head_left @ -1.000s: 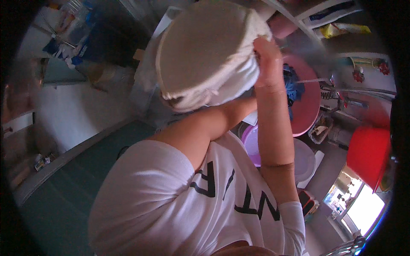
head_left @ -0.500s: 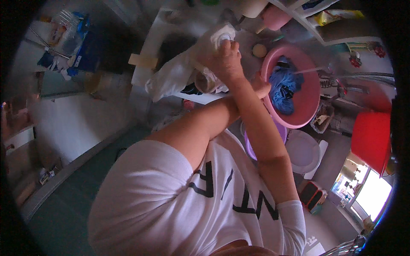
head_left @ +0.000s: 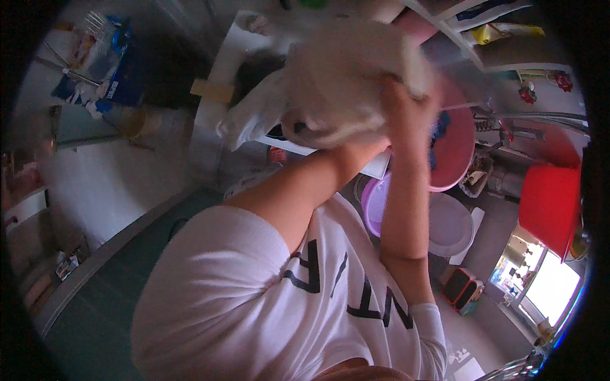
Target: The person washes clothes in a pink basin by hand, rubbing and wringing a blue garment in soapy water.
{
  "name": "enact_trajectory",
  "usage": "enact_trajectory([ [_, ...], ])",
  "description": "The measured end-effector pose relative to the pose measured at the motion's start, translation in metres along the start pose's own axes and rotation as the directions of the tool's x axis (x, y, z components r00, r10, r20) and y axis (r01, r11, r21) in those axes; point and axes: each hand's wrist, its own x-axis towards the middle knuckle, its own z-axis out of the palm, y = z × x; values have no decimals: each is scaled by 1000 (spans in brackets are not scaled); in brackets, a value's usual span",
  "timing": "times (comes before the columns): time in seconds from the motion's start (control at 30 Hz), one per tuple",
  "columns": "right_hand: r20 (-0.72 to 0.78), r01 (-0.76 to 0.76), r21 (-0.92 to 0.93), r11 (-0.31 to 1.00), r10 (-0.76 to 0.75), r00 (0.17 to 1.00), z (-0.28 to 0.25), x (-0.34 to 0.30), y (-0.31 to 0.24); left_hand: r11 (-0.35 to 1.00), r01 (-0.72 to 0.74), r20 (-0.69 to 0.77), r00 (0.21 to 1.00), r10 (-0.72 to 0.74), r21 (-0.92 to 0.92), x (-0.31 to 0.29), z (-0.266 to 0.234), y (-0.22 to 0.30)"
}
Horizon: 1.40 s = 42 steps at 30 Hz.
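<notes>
My right hand (head_left: 410,105), smeared by motion, is closed on a large white cloth (head_left: 349,73) and lifts it beside the pink basin (head_left: 469,149). The cloth is blurred; its lower left end hangs over the edge of a white surface (head_left: 219,76). My left arm reaches across under my right forearm. Only a little of my left hand (head_left: 383,143) shows, below the cloth, and its fingers are hidden. Blue fabric (head_left: 440,130) lies in the basin, largely covered by my right hand and the cloth.
A purple basin (head_left: 373,206) and a round pale lid (head_left: 450,225) sit below the pink basin. Shelves (head_left: 489,60) stand at upper right, with hoses (head_left: 540,116) beneath. A red container (head_left: 549,206) is at far right, near a window (head_left: 553,286). A blue box (head_left: 124,82) stands at upper left.
My right hand has moved right, drawing the white cloth up and across toward the pink basin. The cloth now spreads wide and hides part of the basin and most of my left hand.
</notes>
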Motion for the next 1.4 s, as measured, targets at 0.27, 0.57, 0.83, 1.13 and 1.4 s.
enact_trajectory([
  [0.27,-493,322,152,934,-211,844,-137,-86,-40,998,52,43,998,-53,22,4,-7,-13],
  [0.57,-765,365,-200,909,-377,521,-256,-148,-72,991,121,209,972,-107,-58,49,-1,-29],
  [0.83,-838,254,-442,860,-497,224,-343,-208,-96,996,62,-80,994,-68,-66,45,27,-14],
  [1.13,-902,122,-374,919,-391,181,-395,-236,20,986,121,30,992,-119,-113,42,21,-4],
  [1.4,-741,-591,-429,684,108,663,-419,-264,163,993,4,-28,1000,-8,-118,46,16,-17],
])
